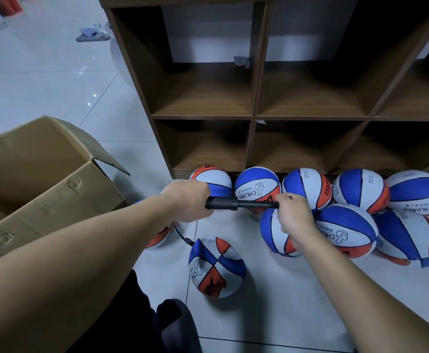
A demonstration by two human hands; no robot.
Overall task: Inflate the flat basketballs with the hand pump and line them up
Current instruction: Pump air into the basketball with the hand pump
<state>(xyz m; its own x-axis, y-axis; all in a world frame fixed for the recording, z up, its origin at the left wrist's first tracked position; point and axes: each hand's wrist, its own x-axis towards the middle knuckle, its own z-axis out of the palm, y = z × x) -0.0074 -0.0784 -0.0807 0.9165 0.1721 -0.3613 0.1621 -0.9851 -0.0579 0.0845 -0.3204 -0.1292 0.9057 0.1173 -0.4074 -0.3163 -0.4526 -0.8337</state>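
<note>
- Both hands were on the black hand pump (241,203), held level across the middle of the view, above the floor.
- The left hand (186,201) was wrapped round the thicker barrel end, fingers curled right over it.
- The right hand (291,212) gripped the far end of the thin rod, fingers closed round the handle there; the handle itself was hidden under the hand.
- A thin black hose (181,234) curved down from below the left hand to the flat basketball (216,267) lying on the tiled floor (272,301) just in front of the person, and met it at its upper left edge. That ball looked dented and folded, not round.
- Another ball (158,236) peeked out from under the left forearm, mostly hidden.
- A row of blue, white and orange balls (258,186) sat along the foot of the wooden shelf unit (255,98), touching one another.
- Two or three more balls (346,231) lay in front of that row on the right, one partly behind the right hand.
- An open cardboard box (42,174) stood at the left, beside the left arm.
</note>
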